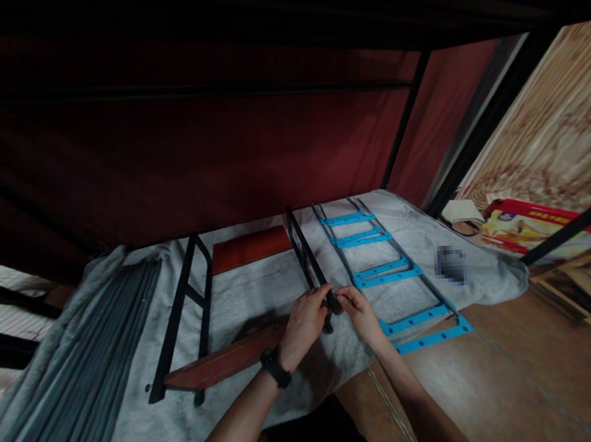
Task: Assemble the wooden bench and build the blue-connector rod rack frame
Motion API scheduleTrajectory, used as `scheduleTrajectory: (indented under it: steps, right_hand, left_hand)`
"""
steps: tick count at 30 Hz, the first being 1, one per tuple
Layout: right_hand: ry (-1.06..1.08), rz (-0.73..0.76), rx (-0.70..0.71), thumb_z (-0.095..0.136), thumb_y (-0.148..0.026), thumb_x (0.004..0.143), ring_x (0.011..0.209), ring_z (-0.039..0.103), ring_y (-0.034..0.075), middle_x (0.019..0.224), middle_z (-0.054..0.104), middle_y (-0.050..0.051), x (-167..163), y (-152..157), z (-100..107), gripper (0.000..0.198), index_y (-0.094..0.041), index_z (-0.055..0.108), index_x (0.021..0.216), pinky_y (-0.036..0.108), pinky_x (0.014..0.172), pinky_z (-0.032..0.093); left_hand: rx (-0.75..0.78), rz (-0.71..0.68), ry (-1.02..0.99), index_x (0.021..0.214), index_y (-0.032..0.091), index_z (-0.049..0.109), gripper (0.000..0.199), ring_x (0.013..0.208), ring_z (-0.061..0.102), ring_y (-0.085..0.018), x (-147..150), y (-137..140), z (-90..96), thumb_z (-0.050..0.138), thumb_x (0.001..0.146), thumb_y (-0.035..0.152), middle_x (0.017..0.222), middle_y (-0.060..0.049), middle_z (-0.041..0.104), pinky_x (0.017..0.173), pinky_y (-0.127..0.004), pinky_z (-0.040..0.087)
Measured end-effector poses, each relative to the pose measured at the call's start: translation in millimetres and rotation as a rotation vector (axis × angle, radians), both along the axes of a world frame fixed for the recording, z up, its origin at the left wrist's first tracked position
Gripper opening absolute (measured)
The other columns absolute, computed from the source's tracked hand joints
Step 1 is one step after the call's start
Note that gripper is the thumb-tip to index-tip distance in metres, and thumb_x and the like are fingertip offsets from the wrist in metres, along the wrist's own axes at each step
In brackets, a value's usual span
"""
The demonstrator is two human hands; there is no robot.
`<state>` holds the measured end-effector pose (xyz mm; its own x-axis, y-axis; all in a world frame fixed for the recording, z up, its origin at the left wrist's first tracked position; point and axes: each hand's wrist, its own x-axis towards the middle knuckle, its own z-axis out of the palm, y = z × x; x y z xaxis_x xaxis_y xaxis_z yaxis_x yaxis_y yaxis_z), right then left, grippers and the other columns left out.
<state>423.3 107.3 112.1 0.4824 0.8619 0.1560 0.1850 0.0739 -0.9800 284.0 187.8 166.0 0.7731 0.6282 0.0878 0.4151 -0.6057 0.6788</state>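
Note:
My left hand [305, 319], with a dark watch on the wrist, is closed around the near end of a black metal side frame [309, 252]. At that same end my right hand [357, 312] is closed in a pinch; whatever its fingertips hold is too small to make out. A reddish-brown board [228, 356] runs between this frame and a matching black side frame [173, 328] on the left. A bolt end [148, 388] pokes out at the left frame's near corner. Farther back, a second reddish-brown board [250, 249] spans the two frames.
Right of my hands lie thin dark rods joined by blue slotted crosspieces [387, 279]. Several grey tubes [108, 352] are lined up at left. All rest on a pale blanket [264, 289], with dark bed-like bars overhead. A red-and-yellow box [540, 223] and wooden slats [580, 283] stand at right.

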Motion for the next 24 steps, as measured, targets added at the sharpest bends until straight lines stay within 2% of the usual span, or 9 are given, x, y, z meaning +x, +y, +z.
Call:
scheduleTrajectory:
  steps: [6, 8, 12, 14, 19, 24]
  right_hand:
    - [-0.268, -0.022, -0.145, 0.046, -0.055, 0.094, 0.060, 0.050, 0.015, 0.063, 0.052, -0.002, 3.7, -0.2, 4.7, 0.039, -0.023, 0.054, 0.073, 0.027, 0.058, 0.038]
    - [-0.223, -0.002, -0.146, 0.046, -0.057, 0.093, 0.059, 0.050, 0.015, 0.062, 0.052, -0.002, 4.3, -1.2, 5.6, 0.040, -0.024, 0.054, 0.073, 0.027, 0.057, 0.039]
    - [-0.005, 0.042, -0.034, 0.050, -0.061, 0.089, 0.064, 0.054, 0.016, 0.069, 0.054, -0.002, 1.1, 1.2, 1.3, 0.038, -0.024, 0.055, 0.082, 0.028, 0.060, 0.045]
    - [-0.011, 0.035, -0.043, 0.050, -0.060, 0.090, 0.062, 0.053, 0.016, 0.068, 0.053, -0.002, -0.1, 3.4, -1.1, 0.037, -0.024, 0.054, 0.080, 0.028, 0.059, 0.044]
    - [-0.195, -0.003, -0.143, 0.047, -0.058, 0.093, 0.058, 0.047, 0.015, 0.060, 0.046, -0.004, 3.4, 4.1, -0.6, 0.042, -0.024, 0.049, 0.068, 0.028, 0.056, 0.036]
    - [-0.037, 0.027, -0.062, 0.049, -0.059, 0.091, 0.067, 0.053, 0.017, 0.069, 0.054, -0.001, 4.2, 2.7, 0.3, 0.037, -0.024, 0.055, 0.080, 0.029, 0.062, 0.043]
  left_hand:
    - [-0.044, 0.016, 0.033, 0.133, 0.024, 0.059, 0.056, 0.122, 0.060, -0.020, 0.4, -0.3, 6.6, 0.054, 0.083, 0.002, 0.133, -0.007, 0.065, 0.109, -0.036, 0.043]
    - [-0.052, 0.020, 0.026, 0.133, 0.025, 0.060, 0.056, 0.121, 0.060, -0.020, 0.6, 0.3, 6.2, 0.054, 0.083, 0.002, 0.132, -0.006, 0.066, 0.108, -0.035, 0.044]
    - [-0.035, 0.010, 0.015, 0.133, 0.024, 0.059, 0.054, 0.118, 0.062, -0.020, 0.6, 1.1, 2.9, 0.054, 0.083, 0.003, 0.128, -0.007, 0.067, 0.106, -0.035, 0.046]
    - [-0.023, 0.002, 0.013, 0.133, 0.023, 0.059, 0.054, 0.118, 0.062, -0.020, 0.4, 1.1, 2.2, 0.053, 0.083, 0.003, 0.129, -0.007, 0.067, 0.107, -0.036, 0.045]
    - [-0.034, 0.017, 0.017, 0.136, 0.023, 0.057, 0.056, 0.119, 0.061, -0.021, -0.6, 1.0, 3.2, 0.054, 0.083, 0.003, 0.130, -0.008, 0.066, 0.107, -0.035, 0.045]
    - [-0.060, 0.069, 0.049, 0.142, 0.024, 0.050, 0.060, 0.112, 0.065, -0.020, -1.4, 0.3, 2.6, 0.058, 0.085, 0.009, 0.123, -0.008, 0.069, 0.100, -0.033, 0.049]
